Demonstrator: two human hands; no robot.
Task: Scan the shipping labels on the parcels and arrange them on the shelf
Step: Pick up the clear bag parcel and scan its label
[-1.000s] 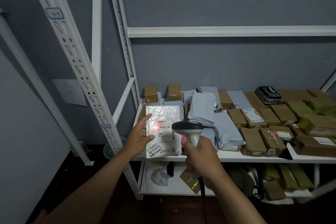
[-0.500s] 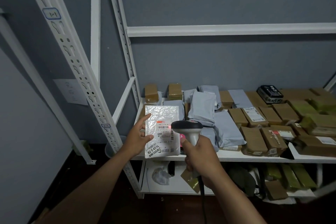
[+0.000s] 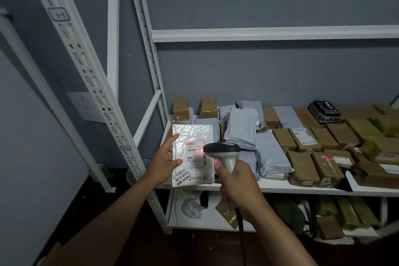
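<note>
My left hand (image 3: 164, 160) grips the left edge of a silvery white bubble mailer (image 3: 191, 136), holding it upright in front of the shelf (image 3: 276, 187). Its shipping label (image 3: 195, 158) faces me, with a red scanner glow on the barcode. My right hand (image 3: 236, 181) is wrapped around the handle of a corded barcode scanner (image 3: 222, 150), whose dark head points at the label from the right. A small tan packet (image 3: 226, 211) shows under that hand.
The white metal shelf carries many brown boxes (image 3: 303, 164), grey poly mailers (image 3: 241, 125) and a black box (image 3: 325, 112). A lower shelf (image 3: 216, 222) holds bags and green packets. A slotted white upright (image 3: 86, 67) slants across the left.
The red scanner glow has shifted from the label's left side to its right part. Both hands and the mailer stay almost where they were.
</note>
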